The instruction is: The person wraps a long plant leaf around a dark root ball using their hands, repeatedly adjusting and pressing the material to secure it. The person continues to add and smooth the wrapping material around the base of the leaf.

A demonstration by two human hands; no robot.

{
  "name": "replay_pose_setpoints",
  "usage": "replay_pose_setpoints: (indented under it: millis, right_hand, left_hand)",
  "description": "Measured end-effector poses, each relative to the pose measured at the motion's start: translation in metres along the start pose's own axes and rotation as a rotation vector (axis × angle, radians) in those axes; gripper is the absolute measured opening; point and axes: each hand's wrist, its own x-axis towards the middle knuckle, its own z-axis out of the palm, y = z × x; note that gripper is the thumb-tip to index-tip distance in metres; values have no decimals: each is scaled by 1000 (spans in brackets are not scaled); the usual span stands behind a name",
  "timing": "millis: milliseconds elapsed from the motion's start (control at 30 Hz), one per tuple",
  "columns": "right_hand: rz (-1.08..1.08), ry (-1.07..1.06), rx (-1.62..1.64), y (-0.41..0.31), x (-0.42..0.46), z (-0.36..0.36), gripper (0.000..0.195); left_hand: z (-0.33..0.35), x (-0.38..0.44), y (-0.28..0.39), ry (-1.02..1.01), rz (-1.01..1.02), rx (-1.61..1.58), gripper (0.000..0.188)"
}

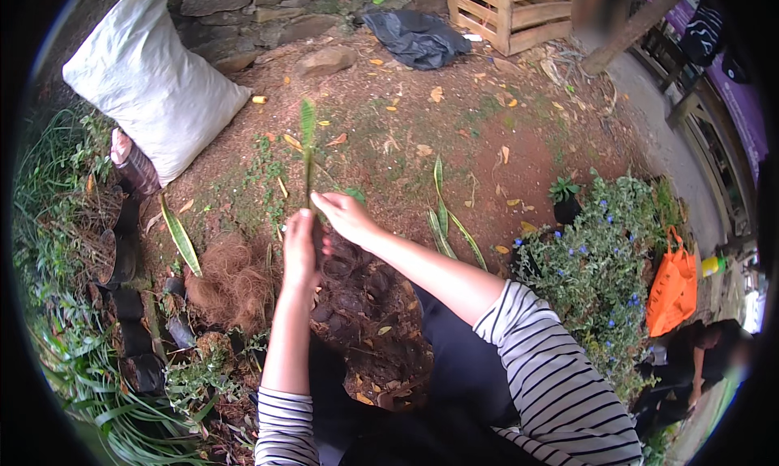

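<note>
My left hand (300, 247) is closed around the lower part of a long narrow green leaf (308, 128), which stands upright and looks like a snake plant leaf. Against the same leaf, just above and to the right, my right hand (345, 215) has its thumb and fingertips pinched. Below my hands lies dark clumped soil (377, 338). A heap of brown coconut fiber (231, 277) is left of my left forearm, with a yellow-edged snake plant leaf (180, 235) beside it. Several more such leaves (443, 213) rest on the ground to the right.
A full white sack (158, 83) stands at the upper left, near a stone wall (261, 10). Black plastic (420, 37) and a wooden crate (511, 16) are at the top. Black plant bags (128, 308) line the left; a blue-flowered plant (584, 259), orange bag (672, 289) and another person (681, 368) are right.
</note>
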Motion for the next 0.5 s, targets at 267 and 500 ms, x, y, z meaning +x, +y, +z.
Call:
replay_pose_setpoints:
  millis: [267, 500]
  right_hand:
    - [58, -61, -212, -8, -19, 34, 47]
    - [-35, -129, -228, -28, -37, 35, 52]
  left_hand:
    - [-47, 36, 6, 72, 102, -116, 19]
    - [-47, 42, 3, 149, 247, -141, 19]
